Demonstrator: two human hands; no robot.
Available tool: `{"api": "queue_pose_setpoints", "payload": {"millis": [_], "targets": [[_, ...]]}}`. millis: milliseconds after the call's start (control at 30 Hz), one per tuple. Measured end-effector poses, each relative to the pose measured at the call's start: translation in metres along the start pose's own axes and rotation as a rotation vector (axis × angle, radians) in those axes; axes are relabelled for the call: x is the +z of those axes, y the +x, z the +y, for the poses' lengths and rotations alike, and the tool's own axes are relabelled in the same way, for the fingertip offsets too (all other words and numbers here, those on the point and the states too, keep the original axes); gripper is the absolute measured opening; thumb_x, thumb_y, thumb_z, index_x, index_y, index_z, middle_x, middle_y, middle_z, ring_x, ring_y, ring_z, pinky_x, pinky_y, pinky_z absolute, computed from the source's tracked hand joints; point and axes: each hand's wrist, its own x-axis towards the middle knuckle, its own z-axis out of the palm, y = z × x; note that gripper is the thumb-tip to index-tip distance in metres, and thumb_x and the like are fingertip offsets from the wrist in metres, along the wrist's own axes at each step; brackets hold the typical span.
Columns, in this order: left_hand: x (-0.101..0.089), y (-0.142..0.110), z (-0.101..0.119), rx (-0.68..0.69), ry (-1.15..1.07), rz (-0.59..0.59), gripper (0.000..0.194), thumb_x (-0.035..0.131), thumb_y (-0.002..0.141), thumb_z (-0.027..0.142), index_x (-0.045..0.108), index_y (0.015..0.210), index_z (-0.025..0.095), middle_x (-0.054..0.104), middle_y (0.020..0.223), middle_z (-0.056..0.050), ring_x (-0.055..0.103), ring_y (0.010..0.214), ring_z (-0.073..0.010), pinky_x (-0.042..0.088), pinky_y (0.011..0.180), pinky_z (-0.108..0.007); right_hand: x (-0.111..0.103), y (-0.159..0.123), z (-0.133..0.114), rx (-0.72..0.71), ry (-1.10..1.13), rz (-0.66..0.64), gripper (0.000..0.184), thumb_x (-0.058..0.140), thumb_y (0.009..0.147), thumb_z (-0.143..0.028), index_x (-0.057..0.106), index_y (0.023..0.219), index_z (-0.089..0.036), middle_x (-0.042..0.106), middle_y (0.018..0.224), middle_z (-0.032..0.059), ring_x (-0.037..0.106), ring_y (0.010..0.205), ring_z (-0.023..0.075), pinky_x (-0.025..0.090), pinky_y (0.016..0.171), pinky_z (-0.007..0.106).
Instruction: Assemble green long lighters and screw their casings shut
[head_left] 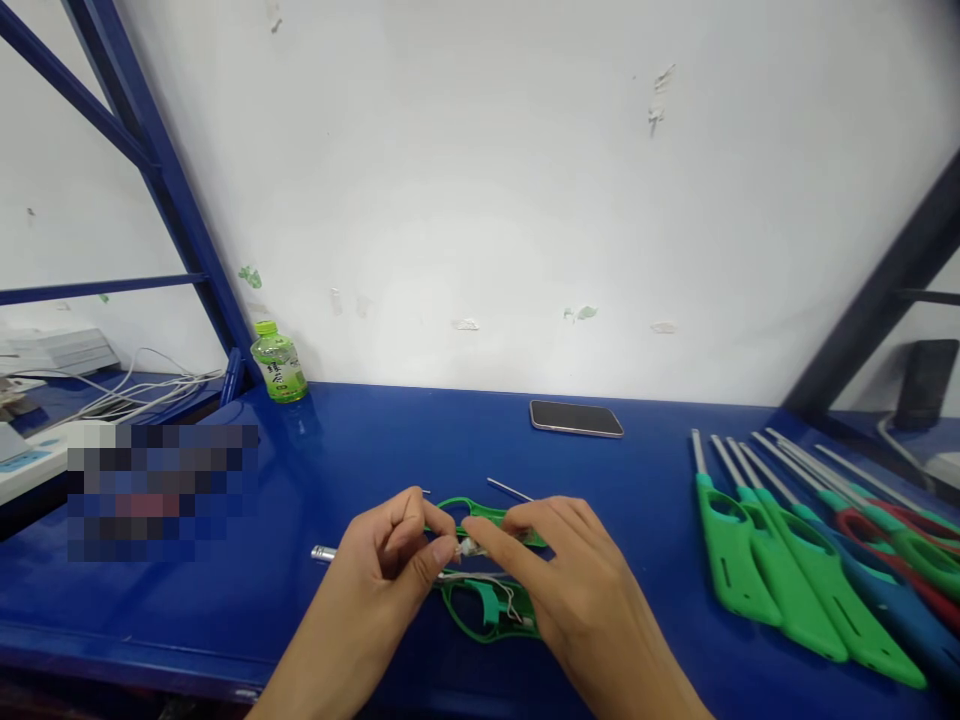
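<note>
My left hand and my right hand meet at the middle of the bench. Between their fingertips is a small whitish part, pinched from both sides; its exact kind is too small to make out. Below it lies an opened green lighter casing half, with a teal trigger and thin wires inside. Another green casing half sits just beyond, partly hidden by my right fingers. A silver lighter tube sticks out left of my left hand.
Several long-necked lighters, green, blue and red, lie on the right of the blue bench. A thin metal rod and a phone lie farther back. A green bottle stands at back left, near white cables.
</note>
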Motion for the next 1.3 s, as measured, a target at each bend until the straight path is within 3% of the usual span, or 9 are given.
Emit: {"api": "queue_pose_setpoints", "payload": {"millis": [233,433,633,800,900,1000,1133,1200,1300], "targets": [[-0.001,0.001,-0.007,-0.048,-0.080,-0.017,0.064,0.075,0.095,0.054,0.024,0.072,0.023,0.059,0.081,0.002,0.030,0.052,-0.0038,0.030,0.047,-0.020,0.002,0.000,0.000,-0.002,0.017,-0.025,0.040,0.042,0.111,-0.004,0.074,0.126,-0.025,0.068,0.092,0.0027,0.059,0.080,0.0188,0.042,0.079,0.034],[0.002,-0.004,0.007,-0.109,-0.080,0.048,0.064,0.080,0.090,0.054,0.027,0.072,0.023,0.065,0.086,0.000,0.036,0.050,-0.0033,0.032,0.048,-0.020,0.005,0.000,-0.004,0.005,0.030,-0.044,0.041,0.045,0.107,-0.001,0.073,0.125,-0.025,0.067,0.091,0.0025,0.058,0.078,0.0193,0.042,0.078,0.034],[-0.002,0.000,0.006,-0.100,-0.087,-0.020,0.063,0.079,0.092,0.054,0.028,0.072,0.022,0.065,0.084,0.001,0.041,0.047,-0.0026,0.032,0.047,-0.020,0.003,0.001,-0.002,0.014,0.018,-0.084,0.040,0.047,0.106,0.000,0.071,0.125,-0.025,0.068,0.091,0.0020,0.059,0.079,0.0202,0.043,0.079,0.035],[-0.004,0.005,0.002,-0.049,-0.119,-0.068,0.049,0.072,0.097,0.061,0.042,0.086,0.024,0.063,0.082,0.006,0.042,0.040,-0.0024,0.031,0.043,-0.019,-0.009,0.003,0.003,0.060,0.115,-0.090,0.028,0.055,0.109,-0.007,0.067,0.124,-0.027,0.074,0.097,0.0002,0.066,0.085,0.0196,0.045,0.085,0.036],[-0.006,0.003,0.007,-0.006,0.035,0.038,0.042,0.064,0.100,0.064,0.051,0.096,0.025,0.068,0.086,0.004,0.046,0.042,-0.0048,0.033,0.043,-0.020,-0.020,0.001,0.010,0.160,0.189,-0.047,0.022,0.056,0.111,-0.015,0.064,0.125,-0.030,0.077,0.109,0.0001,0.072,0.095,0.0197,0.048,0.089,0.034],[-0.007,0.001,0.008,0.061,0.335,0.080,0.033,0.061,0.104,0.055,0.063,0.093,0.024,0.065,0.075,0.003,0.051,0.052,-0.0100,0.038,0.048,-0.022,-0.033,-0.002,0.016,0.326,0.212,-0.081,0.017,0.055,0.113,-0.023,0.060,0.127,-0.032,0.077,0.114,-0.0008,0.073,0.100,0.0199,0.051,0.087,0.033],[-0.002,0.005,-0.004,0.259,0.600,-0.019,0.017,0.064,0.103,0.034,0.076,0.093,0.028,0.074,0.089,-0.001,0.066,0.079,-0.0177,0.050,0.067,-0.026,-0.041,-0.007,0.020,0.514,0.239,-0.313,0.011,0.049,0.115,-0.033,0.060,0.116,-0.030,0.075,0.106,-0.0006,0.073,0.093,0.0211,0.053,0.076,0.033],[0.003,0.007,-0.011,0.349,0.647,-0.083,0.018,0.062,0.103,0.026,0.079,0.096,0.028,0.076,0.097,-0.002,0.068,0.091,-0.0206,0.053,0.078,-0.030,-0.040,-0.010,0.021,0.503,0.227,-0.380,0.009,0.056,0.112,-0.032,0.064,0.116,-0.031,0.077,0.111,-0.0002,0.073,0.100,0.0235,0.054,0.080,0.035],[0.006,0.009,-0.018,0.373,0.702,-0.149,0.025,0.057,0.104,0.022,0.081,0.101,0.028,0.076,0.100,-0.004,0.068,0.093,-0.0220,0.054,0.081,-0.033,-0.034,-0.013,0.021,0.447,0.207,-0.444,0.014,0.068,0.106,-0.029,0.070,0.119,-0.033,0.080,0.115,-0.0026,0.075,0.102,0.0256,0.053,0.092,0.039]]}}
